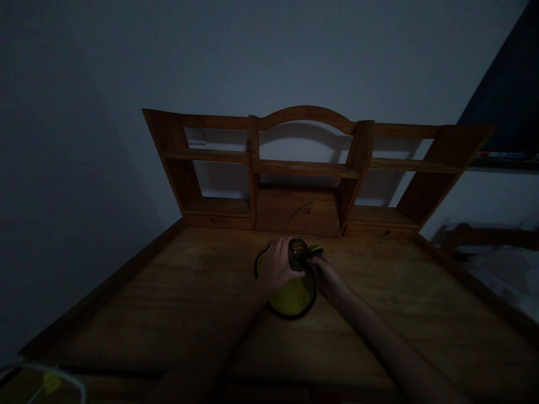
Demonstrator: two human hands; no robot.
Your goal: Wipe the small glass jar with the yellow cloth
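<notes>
Two hands: left hand (275, 266) and right hand (327, 270) meet over the worktop (189, 292), near the shelf (307, 168).
Left fingers: curled round a dark glass (298, 255), looks like a decent hold.
Right fingers: bunched at the glass's other side; can't tell if they're pinching anything.
Yellow cloth (295, 297): under the hands, black edge showing; no idea if it's lying flat.
Progress: mid-job, I'd guess. Glass is in hand, letting go is still left.
Hard to see: super dim, right fingertips lost in shadow, glass's inside unclear.
</notes>
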